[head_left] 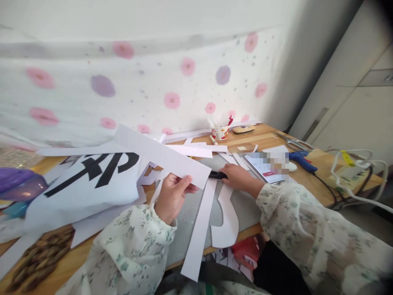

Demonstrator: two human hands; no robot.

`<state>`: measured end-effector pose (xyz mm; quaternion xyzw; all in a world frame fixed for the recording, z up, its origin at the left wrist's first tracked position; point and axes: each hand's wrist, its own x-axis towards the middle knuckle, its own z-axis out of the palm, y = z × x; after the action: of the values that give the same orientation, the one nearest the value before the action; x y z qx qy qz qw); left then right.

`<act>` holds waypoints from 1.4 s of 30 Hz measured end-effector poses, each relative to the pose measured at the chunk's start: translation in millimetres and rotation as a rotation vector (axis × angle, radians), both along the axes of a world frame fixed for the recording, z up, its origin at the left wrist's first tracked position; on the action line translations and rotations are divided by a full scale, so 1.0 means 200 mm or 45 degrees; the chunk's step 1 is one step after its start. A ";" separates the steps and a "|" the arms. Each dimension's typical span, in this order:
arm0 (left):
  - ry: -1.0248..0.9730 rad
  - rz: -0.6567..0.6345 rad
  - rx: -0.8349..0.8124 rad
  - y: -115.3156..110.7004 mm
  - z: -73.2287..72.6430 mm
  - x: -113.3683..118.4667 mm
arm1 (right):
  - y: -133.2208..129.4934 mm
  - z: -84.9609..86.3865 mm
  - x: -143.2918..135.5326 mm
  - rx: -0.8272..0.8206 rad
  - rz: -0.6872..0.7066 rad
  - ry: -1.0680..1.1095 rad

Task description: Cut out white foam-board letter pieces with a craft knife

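My left hand (173, 196) pinches a long white foam-board strip (162, 157) near its right end, thumb on top. The strip slants up to the left above the table. My right hand (238, 176) is closed around a black utility knife (217, 175), whose front end meets the strip's right edge; its blade is not visible. Below the hands, a grey cutting mat (184, 229) carries a narrow white strip (199, 233) and a curved white cutout (229, 221). To the left lies a white sheet (92, 200) with bold black strokes.
A patterned cup (220, 132) of pens and a computer mouse (244, 129) stand at the back. On the right are a phone (264, 168), scissors (296, 143), a blue glue gun (302, 161) and cables (346, 184). A braided brown thing (43, 258) lies front left.
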<state>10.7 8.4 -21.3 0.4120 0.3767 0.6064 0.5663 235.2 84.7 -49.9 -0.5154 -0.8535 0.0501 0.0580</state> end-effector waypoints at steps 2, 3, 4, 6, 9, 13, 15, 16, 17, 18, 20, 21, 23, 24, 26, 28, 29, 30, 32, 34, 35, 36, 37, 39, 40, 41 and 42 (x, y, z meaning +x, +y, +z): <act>-0.016 -0.008 -0.019 -0.01 0.00 0.01 | -0.01 0.00 0.00 -0.006 -0.041 0.044; -0.022 -0.025 -0.025 -0.01 -0.01 0.01 | -0.01 0.01 0.01 -0.002 -0.072 0.078; -0.032 -0.040 -0.029 -0.01 -0.02 0.02 | -0.02 0.02 0.01 0.005 -0.109 0.119; -0.057 -0.047 -0.032 -0.03 -0.03 0.03 | -0.04 0.05 0.03 0.031 -0.193 0.225; -0.096 -0.003 -0.030 -0.06 -0.04 0.03 | -0.11 0.13 0.05 0.086 -0.264 0.438; -0.045 0.088 -0.009 -0.17 -0.06 0.02 | -0.31 0.23 0.00 0.022 -0.134 0.781; 0.013 0.131 -0.022 -0.25 -0.08 0.03 | -0.43 0.24 -0.08 -0.358 0.041 1.356; 0.047 0.138 -0.039 -0.28 -0.10 0.04 | -0.49 0.24 -0.12 -0.526 0.068 1.510; 0.085 0.136 -0.061 -0.32 -0.12 0.06 | -0.53 0.24 -0.15 -0.648 0.056 1.601; 0.131 0.130 -0.086 -0.36 -0.13 0.07 | -0.57 0.23 -0.18 -0.725 0.005 1.686; 0.272 0.073 -0.152 -0.43 -0.13 0.10 | -0.60 0.22 -0.21 -0.793 -0.106 1.799; 0.371 -0.017 -0.184 -0.48 -0.12 0.11 | -0.60 0.21 -0.20 -0.797 -0.147 1.834; 0.644 -0.359 -0.214 -0.57 -0.04 0.10 | -0.59 0.22 -0.15 -0.794 -0.166 1.852; 0.827 -0.640 -0.165 -0.62 0.01 0.08 | -0.58 0.23 -0.11 -0.801 -0.146 1.832; 1.193 -0.893 0.057 -0.71 0.15 0.01 | -0.57 0.25 -0.02 -0.846 -0.033 1.734; 1.270 -0.678 0.315 -0.76 0.30 -0.07 | -0.58 0.25 0.04 -0.927 0.151 1.605; 1.297 -0.395 0.357 -0.76 0.36 -0.11 | -0.59 0.25 0.07 -0.977 0.247 1.545; 1.309 -0.177 0.375 -0.74 0.41 -0.13 | -0.60 0.25 0.08 -1.019 0.331 1.497; 1.363 -0.182 0.286 -0.68 0.47 -0.13 | -0.64 0.24 0.08 -1.046 0.455 1.426; 1.356 -0.621 0.084 -0.61 0.44 -0.07 | -0.68 0.23 0.07 -0.941 0.529 1.356; 1.273 -0.868 0.016 -0.58 0.40 -0.04 | -0.70 0.23 0.06 -0.863 0.558 1.318; 1.143 -1.088 -0.067 -0.56 0.35 0.00 | -0.71 0.23 0.06 -0.797 0.588 1.274; 1.021 -1.228 -0.170 -0.55 0.30 0.04 | -0.73 0.23 0.06 -0.749 0.615 1.232; 0.894 -1.327 -0.387 -0.55 0.19 0.09 | -0.73 0.24 0.08 -0.703 0.623 1.189; 0.865 -1.308 -0.435 -0.55 0.15 0.10 | -0.71 0.24 0.10 -0.660 0.587 1.163; 0.848 -1.257 -0.455 -0.55 0.12 0.11 | -0.69 0.24 0.11 -0.573 0.505 1.106; 0.827 -1.195 -0.453 -0.55 0.11 0.11 | -0.65 0.24 0.12 -0.461 0.392 1.025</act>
<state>32.7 -102.1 1.1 0.5977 0.4039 0.0618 0.6898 259.8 -44.3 -2.2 -0.3240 -0.8072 0.4024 0.2854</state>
